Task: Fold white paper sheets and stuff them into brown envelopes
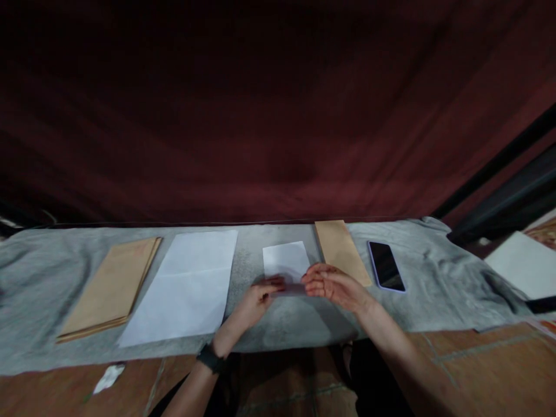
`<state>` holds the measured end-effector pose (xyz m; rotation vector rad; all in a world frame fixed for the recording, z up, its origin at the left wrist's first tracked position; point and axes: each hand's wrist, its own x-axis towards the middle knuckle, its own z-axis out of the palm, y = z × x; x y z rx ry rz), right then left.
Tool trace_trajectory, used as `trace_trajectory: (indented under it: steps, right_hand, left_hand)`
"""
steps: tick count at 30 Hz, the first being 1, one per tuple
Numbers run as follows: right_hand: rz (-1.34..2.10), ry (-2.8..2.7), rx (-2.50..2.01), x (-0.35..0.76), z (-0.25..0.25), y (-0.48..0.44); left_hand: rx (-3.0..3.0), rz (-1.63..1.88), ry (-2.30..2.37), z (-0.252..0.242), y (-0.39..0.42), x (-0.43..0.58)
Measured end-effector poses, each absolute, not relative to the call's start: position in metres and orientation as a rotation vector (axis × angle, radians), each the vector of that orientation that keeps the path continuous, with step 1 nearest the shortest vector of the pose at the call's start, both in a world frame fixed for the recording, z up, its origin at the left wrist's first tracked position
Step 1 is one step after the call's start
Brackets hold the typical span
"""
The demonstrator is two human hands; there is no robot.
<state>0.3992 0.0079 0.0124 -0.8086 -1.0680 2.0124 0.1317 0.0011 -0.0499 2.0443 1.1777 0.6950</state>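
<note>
A small folded white sheet of paper (286, 262) lies on the grey cloth (39, 272) in front of me. My left hand (257, 299) pinches its near left edge with curled fingers. My right hand (332, 285) holds the near right edge, its fingers bent and close together. A single brown envelope (341, 251) lies just right of the folded sheet. A black wristband (211, 359) is on my left wrist.
A stack of brown envelopes (110, 286) lies at the left, with a large stack of white paper (186, 286) beside it. A phone (386, 265) lies face up at the right. More white paper (523, 262) sits far right. A crumpled white scrap (108, 377) lies on the tiled floor.
</note>
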Motion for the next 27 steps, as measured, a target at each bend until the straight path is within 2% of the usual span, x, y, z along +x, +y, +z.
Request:
trace_trajectory:
  steps: [4, 9, 14, 22, 27]
  right_hand:
    - [1.595, -1.273, -1.058, 0.393, -0.013, 0.022]
    - [1.365, -1.703, -1.217, 0.387, -0.041, 0.020]
    - [1.387, -1.789, -1.145, 0.394, -0.039, 0.018]
    - [1.403, -1.262, -1.216, 0.394, -0.031, 0.032]
    - [1.243, -1.395, -1.268, 0.382, -0.038, 0.035]
  left_hand:
    - [2.103, 0.546, 1.227, -0.050, -0.001, 0.120]
    - [1.960, 0.672, 1.246, -0.051, 0.000, 0.111]
    - [1.751, 0.725, 1.377, -0.046, 0.002, 0.108]
    - [1.587, 0.919, 1.472, -0.051, 0.011, 0.114]
    - [1.563, 0.962, 1.550, -0.055, 0.018, 0.122]
